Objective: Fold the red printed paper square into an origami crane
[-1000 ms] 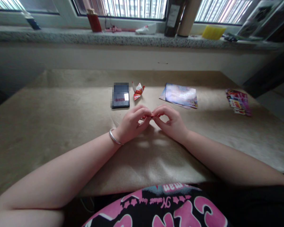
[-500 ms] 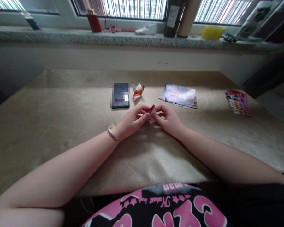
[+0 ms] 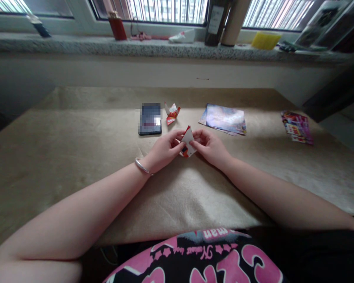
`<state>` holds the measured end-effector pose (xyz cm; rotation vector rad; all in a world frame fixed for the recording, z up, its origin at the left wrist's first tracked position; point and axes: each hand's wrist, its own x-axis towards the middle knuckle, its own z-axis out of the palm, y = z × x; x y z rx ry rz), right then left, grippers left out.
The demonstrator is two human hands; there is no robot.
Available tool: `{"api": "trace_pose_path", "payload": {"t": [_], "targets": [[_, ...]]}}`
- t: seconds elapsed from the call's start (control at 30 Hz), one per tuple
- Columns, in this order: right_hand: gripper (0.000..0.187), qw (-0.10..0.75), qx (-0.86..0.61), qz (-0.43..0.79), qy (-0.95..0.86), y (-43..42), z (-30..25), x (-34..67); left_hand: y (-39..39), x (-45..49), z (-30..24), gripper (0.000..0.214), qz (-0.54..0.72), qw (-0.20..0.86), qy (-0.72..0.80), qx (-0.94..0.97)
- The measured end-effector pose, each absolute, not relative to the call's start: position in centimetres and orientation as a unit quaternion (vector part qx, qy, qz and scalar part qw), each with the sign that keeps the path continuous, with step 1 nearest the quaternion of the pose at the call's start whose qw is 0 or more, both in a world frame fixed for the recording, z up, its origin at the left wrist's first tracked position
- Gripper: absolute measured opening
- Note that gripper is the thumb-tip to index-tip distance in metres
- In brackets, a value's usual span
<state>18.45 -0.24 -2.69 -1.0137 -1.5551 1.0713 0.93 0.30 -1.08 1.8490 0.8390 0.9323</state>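
Between my two hands is a small piece of folded paper [image 3: 188, 139], white with red at its tip and lower edge, its point turned away from me. My left hand [image 3: 166, 150] pinches its left side between thumb and fingers. On the other side, my right hand [image 3: 211, 146] grips the right edge, thumb in front. A silver bracelet [image 3: 141, 166] circles my left wrist. Just beyond my hands stands a red and white origami crane [image 3: 172, 114]. Left of it lies a dark phone [image 3: 150, 119], its screen blurred out.
Glossy printed sheets [image 3: 225, 118] lie right of centre on the table [image 3: 76, 165], with colourful cards [image 3: 297, 127] farther right. On the stone windowsill [image 3: 85, 46] are a red bottle [image 3: 117, 26], dark bottle [image 3: 215, 23] and yellow object [image 3: 265, 40].
The folded paper has turned upright between my fingers, so more of its white face shows and its tip points away. Both hands stay in nearly the same place.
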Motion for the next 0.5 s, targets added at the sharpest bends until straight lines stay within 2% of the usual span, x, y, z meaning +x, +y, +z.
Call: {"api": "trace_pose_path", "payload": {"t": [0.17,0.33,0.4,0.5], "targets": [[0.027,0.461,-0.421,0.438,-0.647,0.06,-2.76,18.54,0.76,0.72,-1.75,0.051,0.398,0.438,0.332,0.734],[0.036,0.418,-0.46,0.363,-0.694,0.18,-2.59,18.93,0.9,0.66,-2.11,0.072,0.424,0.413,0.346,0.727],[0.035,0.414,-0.467,0.352,-0.698,0.18,-2.6,19.01,0.86,0.63,-2.07,0.065,0.419,0.378,0.367,0.739],[0.035,0.414,-0.481,0.344,-0.692,0.21,-2.69,19.04,0.79,0.55,-1.93,0.04,0.392,0.324,0.379,0.773]]}}
